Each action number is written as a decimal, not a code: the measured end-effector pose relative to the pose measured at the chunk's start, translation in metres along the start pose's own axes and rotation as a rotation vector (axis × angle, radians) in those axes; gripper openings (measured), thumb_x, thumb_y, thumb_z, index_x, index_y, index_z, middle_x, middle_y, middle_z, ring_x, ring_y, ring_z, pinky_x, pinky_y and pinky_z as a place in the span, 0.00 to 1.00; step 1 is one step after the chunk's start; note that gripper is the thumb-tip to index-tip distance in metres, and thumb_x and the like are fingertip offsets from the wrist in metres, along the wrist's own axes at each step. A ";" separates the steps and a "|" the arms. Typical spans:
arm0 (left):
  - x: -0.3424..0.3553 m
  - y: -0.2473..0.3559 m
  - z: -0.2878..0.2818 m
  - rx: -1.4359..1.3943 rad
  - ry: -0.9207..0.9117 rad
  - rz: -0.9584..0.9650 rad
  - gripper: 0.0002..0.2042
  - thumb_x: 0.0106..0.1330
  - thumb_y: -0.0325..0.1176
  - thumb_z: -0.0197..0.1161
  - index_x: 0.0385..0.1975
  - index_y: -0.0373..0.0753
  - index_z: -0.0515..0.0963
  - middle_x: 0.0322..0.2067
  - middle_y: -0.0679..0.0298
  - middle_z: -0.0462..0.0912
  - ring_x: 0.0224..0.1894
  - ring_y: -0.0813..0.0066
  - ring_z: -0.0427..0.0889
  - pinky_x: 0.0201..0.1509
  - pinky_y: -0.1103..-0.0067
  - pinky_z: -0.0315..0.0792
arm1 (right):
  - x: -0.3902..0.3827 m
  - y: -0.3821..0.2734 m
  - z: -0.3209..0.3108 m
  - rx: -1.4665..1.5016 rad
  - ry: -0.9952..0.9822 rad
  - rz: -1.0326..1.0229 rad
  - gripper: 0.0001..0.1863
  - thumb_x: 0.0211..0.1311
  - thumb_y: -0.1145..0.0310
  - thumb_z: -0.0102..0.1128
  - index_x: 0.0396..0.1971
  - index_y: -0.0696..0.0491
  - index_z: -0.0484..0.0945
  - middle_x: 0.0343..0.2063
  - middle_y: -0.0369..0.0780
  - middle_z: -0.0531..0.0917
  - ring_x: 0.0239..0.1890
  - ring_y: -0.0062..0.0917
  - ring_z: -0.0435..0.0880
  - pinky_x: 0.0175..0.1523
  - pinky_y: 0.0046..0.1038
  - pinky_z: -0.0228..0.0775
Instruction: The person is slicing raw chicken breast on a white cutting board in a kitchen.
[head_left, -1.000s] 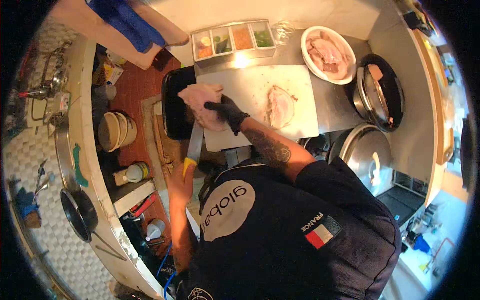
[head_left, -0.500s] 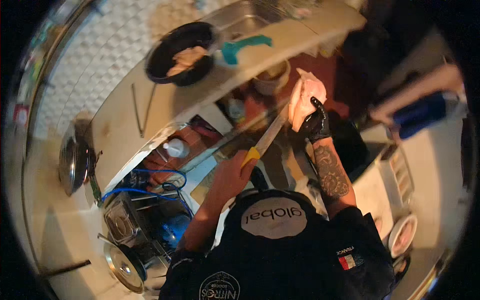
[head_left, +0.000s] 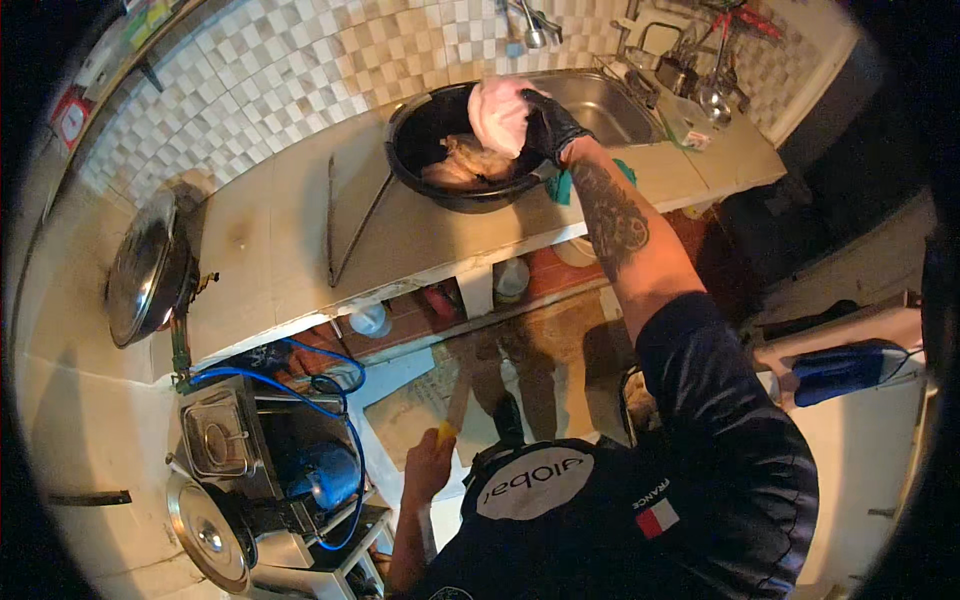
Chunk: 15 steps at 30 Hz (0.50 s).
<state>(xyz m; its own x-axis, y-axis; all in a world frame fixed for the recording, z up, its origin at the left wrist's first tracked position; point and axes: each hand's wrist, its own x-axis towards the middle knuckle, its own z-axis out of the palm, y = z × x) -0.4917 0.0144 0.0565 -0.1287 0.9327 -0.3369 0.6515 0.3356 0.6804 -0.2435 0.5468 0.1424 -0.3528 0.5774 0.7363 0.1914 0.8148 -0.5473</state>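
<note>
My right hand, in a black glove, is closed on a pale pink piece of raw meat, likely chicken. The piece hangs over a round black basin on the counter. More pieces of meat lie in that basin. Down near my body, my left hand is bare and wrapped around the yellow handle of a knife. Its long blade points away toward the counter and is hard to make out against the floor.
A steel sink is set in the counter right of the basin, with a green cloth at the front edge. A lidded pan stands at the far left. Below are a blue hose and a pot lid.
My right hand has carried the meat forward and left, up over the basin. My left hand with the knife has drawn back toward my body, away from the meat.
</note>
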 end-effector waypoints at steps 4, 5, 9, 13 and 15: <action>0.009 -0.015 0.033 0.228 -0.198 0.258 0.17 0.70 0.47 0.53 0.40 0.36 0.73 0.29 0.42 0.82 0.35 0.39 0.81 0.34 0.54 0.73 | -0.025 -0.033 -0.013 0.249 -0.166 0.893 0.18 0.65 0.56 0.57 0.46 0.54 0.78 0.37 0.36 0.81 0.39 0.23 0.78 0.49 0.37 0.71; 0.016 0.002 0.034 0.068 -0.302 0.007 0.19 0.71 0.49 0.51 0.41 0.37 0.74 0.33 0.43 0.83 0.40 0.41 0.81 0.39 0.54 0.74 | -0.059 -0.042 -0.032 0.368 -0.096 0.933 0.19 0.66 0.56 0.56 0.46 0.55 0.77 0.37 0.36 0.81 0.39 0.24 0.78 0.49 0.36 0.71; 0.050 0.019 0.064 0.220 -0.534 0.121 0.21 0.71 0.51 0.48 0.43 0.37 0.73 0.37 0.43 0.82 0.43 0.40 0.80 0.47 0.53 0.72 | -0.237 -0.132 -0.097 0.153 -0.002 1.110 0.19 0.68 0.60 0.55 0.49 0.59 0.76 0.47 0.42 0.83 0.50 0.30 0.81 0.58 0.32 0.68; 0.069 0.025 0.103 0.199 -0.578 0.316 0.18 0.69 0.46 0.53 0.46 0.36 0.71 0.40 0.42 0.80 0.45 0.39 0.79 0.47 0.54 0.72 | -0.485 -0.233 -0.227 -0.337 0.029 1.123 0.19 0.65 0.64 0.57 0.53 0.56 0.79 0.53 0.43 0.81 0.57 0.30 0.76 0.64 0.30 0.64; 0.067 0.048 0.109 0.190 -0.630 0.347 0.17 0.68 0.43 0.55 0.45 0.36 0.71 0.41 0.42 0.80 0.45 0.38 0.78 0.47 0.54 0.71 | -0.660 -0.306 -0.311 -0.274 0.364 1.107 0.18 0.68 0.62 0.55 0.51 0.57 0.77 0.47 0.42 0.81 0.52 0.31 0.77 0.60 0.30 0.66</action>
<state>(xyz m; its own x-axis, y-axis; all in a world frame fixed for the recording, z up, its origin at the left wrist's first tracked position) -0.3872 0.0792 -0.0043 0.5241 0.7095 -0.4711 0.7022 -0.0470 0.7104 0.2161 -0.0675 -0.0520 0.3982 0.9172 0.0128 0.4317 -0.1751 -0.8848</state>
